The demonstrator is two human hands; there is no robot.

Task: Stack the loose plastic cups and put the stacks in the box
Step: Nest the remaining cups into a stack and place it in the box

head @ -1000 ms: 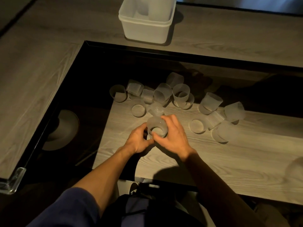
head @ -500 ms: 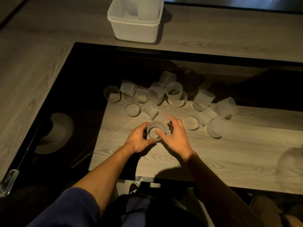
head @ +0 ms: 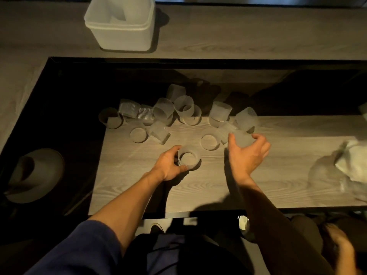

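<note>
L hand grips ribbed cup; R hand spread over 1 loose cup; dim wood-grain table, box far side.

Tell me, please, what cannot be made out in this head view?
All in the head view:
1. box: cut by the top edge; contents unclear.
2. held cup in left hand: seen from above, nested count hidden.
3. right hand: motion-blurred; grip on frosted cup unclear.

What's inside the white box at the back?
What looks like a frosted cup stack stands inside the box. The frame cuts off its top and the box's far side, so anything else there is unseen.
</note>
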